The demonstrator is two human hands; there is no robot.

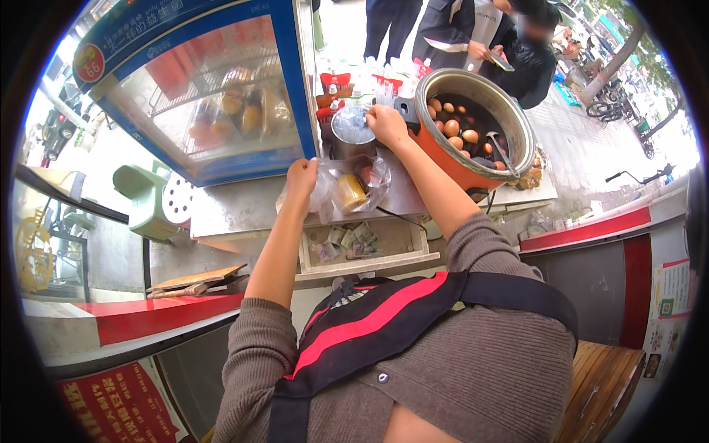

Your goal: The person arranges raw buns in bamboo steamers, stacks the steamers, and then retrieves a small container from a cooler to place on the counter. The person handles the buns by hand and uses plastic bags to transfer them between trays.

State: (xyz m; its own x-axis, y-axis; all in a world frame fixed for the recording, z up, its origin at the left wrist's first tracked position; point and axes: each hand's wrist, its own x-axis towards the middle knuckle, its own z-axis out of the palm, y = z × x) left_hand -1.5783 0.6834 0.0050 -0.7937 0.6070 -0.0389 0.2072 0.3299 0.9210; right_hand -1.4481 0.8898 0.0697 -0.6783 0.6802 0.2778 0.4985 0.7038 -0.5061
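Observation:
My left hand (302, 180) grips the edge of a clear plastic bag (324, 191) on the metal counter. Inside or under the thin film sits a yellow cylindrical container (351, 192), with something red beside it. My right hand (389, 126) is curled at the right rim of a round metal canister (353, 127) whose top looks clear and shiny. Whether its fingers pinch anything is hidden. Just right of that hand stands an orange electric pot (443, 160) with a black handle. Brown eggs (452, 128) sit in its dark liquid, and a ladle (503, 154) leans inside.
A blue-framed display cabinet (308, 111) with bagged food stands at left. Below the counter (232, 210), an open drawer (388, 260) holds banknotes. Red-capped pouches (334, 84) line the back. Across the counter, a person holds a phone (503, 62). A black cord (407, 218) crosses the counter edge.

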